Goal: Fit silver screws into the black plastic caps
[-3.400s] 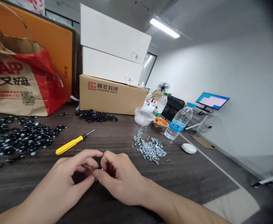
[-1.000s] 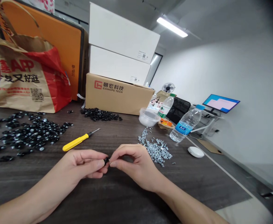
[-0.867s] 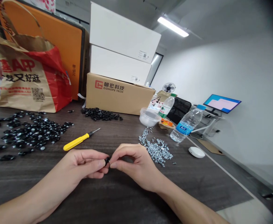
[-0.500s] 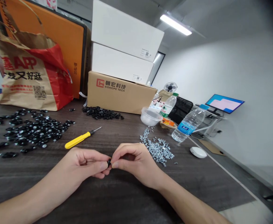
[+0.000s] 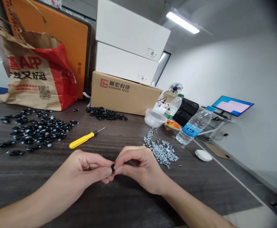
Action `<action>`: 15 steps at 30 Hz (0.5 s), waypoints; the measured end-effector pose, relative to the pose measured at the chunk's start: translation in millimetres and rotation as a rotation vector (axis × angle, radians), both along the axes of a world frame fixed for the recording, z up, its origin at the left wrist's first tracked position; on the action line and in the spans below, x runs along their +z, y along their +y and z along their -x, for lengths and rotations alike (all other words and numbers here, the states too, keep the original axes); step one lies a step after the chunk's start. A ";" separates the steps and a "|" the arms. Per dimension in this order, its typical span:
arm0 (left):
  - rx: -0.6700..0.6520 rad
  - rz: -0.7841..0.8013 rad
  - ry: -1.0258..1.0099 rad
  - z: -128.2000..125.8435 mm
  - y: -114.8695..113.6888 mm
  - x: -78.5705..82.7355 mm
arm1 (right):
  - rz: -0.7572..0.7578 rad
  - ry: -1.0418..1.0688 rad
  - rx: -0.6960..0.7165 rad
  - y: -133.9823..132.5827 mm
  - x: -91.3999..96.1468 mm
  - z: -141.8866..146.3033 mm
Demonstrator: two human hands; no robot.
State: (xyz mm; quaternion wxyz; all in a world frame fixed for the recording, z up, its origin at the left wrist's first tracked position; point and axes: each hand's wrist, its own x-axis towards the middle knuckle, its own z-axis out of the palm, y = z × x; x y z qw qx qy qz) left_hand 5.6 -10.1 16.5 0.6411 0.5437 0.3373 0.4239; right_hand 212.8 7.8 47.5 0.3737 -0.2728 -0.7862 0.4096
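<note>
Between the thumb and forefinger of my left hand (image 5: 88, 167) is a small black plastic part (image 5: 113, 168). My right hand (image 5: 139, 167) meets it from the other side, thumb and fingertips pinched together against the part. Whatever lies between the right fingertips is hidden. Both hands are just above the dark wood-grain table (image 5: 133, 205). A yellow-handled screwdriver (image 5: 83, 140) lies beyond my left hand. To the right of my right hand is a heap of small silver screws (image 5: 163, 152).
Black parts with silver screw heads (image 5: 37, 129) spread at left; plain black parts (image 5: 105, 113) are heaped before a cardboard box (image 5: 126, 95). Behind stand a paper bag (image 5: 34, 72) and white boxes. A plastic tub (image 5: 154, 118), water bottle (image 5: 193, 128) and white round device (image 5: 203, 155) are at right.
The view has shifted slightly, so the scene sits a little further right. Both hands stay together on the black part, with the fingertips slightly shifted around it.
</note>
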 end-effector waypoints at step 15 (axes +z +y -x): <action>0.134 0.079 -0.049 -0.3 5.4 -5.7 | -0.079 0.031 -0.164 -1.0 -8.2 7.2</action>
